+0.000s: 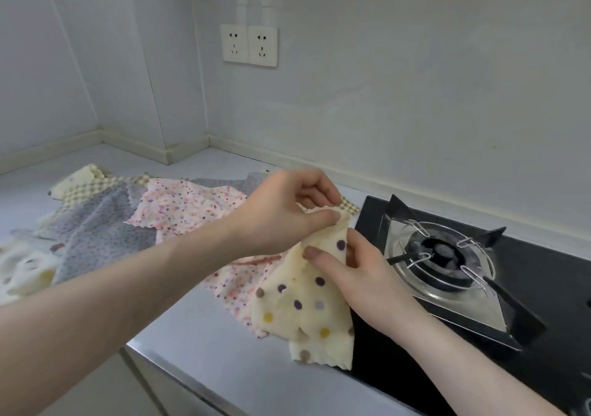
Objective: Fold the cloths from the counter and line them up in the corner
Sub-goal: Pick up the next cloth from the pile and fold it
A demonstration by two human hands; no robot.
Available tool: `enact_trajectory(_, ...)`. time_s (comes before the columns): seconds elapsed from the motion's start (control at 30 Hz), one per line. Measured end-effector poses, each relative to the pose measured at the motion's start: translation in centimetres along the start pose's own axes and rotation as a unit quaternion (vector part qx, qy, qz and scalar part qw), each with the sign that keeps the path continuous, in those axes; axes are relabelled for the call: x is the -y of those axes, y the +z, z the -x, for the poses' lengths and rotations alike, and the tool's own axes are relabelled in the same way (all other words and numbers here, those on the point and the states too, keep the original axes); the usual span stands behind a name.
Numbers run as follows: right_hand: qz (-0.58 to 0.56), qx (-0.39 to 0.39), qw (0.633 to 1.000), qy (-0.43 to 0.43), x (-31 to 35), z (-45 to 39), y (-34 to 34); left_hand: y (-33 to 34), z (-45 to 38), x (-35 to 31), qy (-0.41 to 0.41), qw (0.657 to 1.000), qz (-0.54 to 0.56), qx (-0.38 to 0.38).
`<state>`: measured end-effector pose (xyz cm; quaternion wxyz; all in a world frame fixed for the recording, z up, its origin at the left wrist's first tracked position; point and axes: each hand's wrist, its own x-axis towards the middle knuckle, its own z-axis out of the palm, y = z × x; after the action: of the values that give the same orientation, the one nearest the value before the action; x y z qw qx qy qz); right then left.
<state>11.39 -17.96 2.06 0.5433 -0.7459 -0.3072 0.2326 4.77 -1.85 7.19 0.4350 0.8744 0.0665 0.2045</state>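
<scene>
A cream cloth with coloured polka dots (307, 313) hangs lifted above the counter's front edge, beside the stove. My left hand (284, 214) pinches its top edge between thumb and fingers. Just below, my right hand (348, 275) pinches the same cloth with thumb and forefinger. Under it lies a pink floral cloth (188, 204), spread flat. A grey speckled cloth (102, 233) lies to its left, a beige checked cloth (80, 188) further back, and a white dotted cloth (25, 268) at the far left.
A black gas stove (479, 275) with a metal burner ring fills the right side of the grey counter (204, 335). Two wall sockets (249, 44) sit above the back corner (204, 150). The counter's front edge runs diagonally below my arms.
</scene>
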Motion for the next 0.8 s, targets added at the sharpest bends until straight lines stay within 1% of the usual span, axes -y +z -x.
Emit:
enact_trajectory(0.1,0.038,-0.023,0.999,-0.028,-0.9,0.8,-0.1,1.5,0.5,0.1,0.029,1.000,-0.001,-0.008)
enact_trajectory(0.23,0.068,-0.071,0.994,-0.044,-1.7,2.9,-0.2,2.1,1.7,-1.5,0.039,0.998,0.025,-0.042)
enact_trajectory(0.33,0.040,-0.091,0.994,-0.053,-2.2,6.1,0.1,1.6,3.5,-4.1,0.052,0.997,0.006,-0.056)
enact_trajectory(0.47,0.023,-0.115,0.989,-0.085,-0.8,11.2,0.8,0.3,6.7,-7.8,0.096,0.993,-0.047,-0.058)
enact_trajectory(0.57,0.054,-0.121,0.986,-0.101,1.5,14.7,1.6,-0.7,9.0,-9.9,0.112,0.988,-0.092,-0.050)
enact_trajectory(0.67,0.107,-0.160,0.976,-0.098,3.7,17.5,2.5,-1.5,11.1,-11.4,0.113,0.986,-0.121,-0.035)
enact_trajectory(0.8,0.135,-0.176,0.971,-0.085,4.8,19.6,3.1,-2.3,13.0,-12.6,0.104,0.987,-0.120,-0.010)
